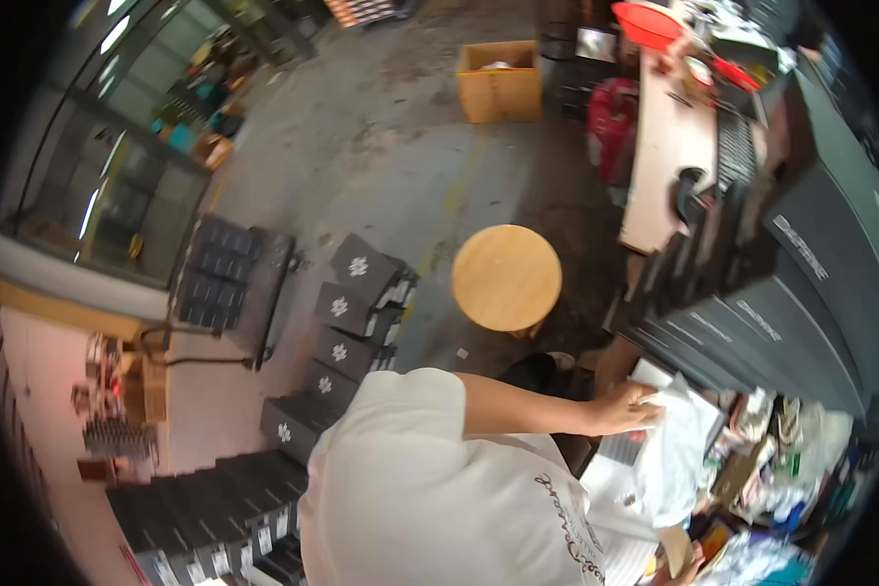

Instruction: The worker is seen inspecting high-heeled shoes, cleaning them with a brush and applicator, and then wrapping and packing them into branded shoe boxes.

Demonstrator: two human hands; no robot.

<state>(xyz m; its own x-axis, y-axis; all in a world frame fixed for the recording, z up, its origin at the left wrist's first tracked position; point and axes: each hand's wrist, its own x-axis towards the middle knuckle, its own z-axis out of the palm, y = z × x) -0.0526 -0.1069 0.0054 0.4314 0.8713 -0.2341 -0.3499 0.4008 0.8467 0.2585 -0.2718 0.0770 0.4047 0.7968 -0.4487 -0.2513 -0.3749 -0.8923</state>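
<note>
My left hand [620,410] reaches out to the right, its fingers closed on the upper edge of a crumpled white sheet [672,454]. Whether the sheet is thin cloth or wrapping paper I cannot tell. It hangs over a pale grey surface beside the stacked dark boxes. Low in the picture, my right hand [691,565] shows only in part, fingers bent by a tan, flat-looking piece [674,549]. What that piece is stays unclear, and the lower edge cuts off the rest of the hand.
Tall dark boxes [742,313] stand close beyond my left hand. Mixed packets and wrappings [762,459] lie to the right. A round wooden stool [507,278], stepped dark boxes [337,352], a loaded cart [230,283] and an open carton [500,83] occupy the floor.
</note>
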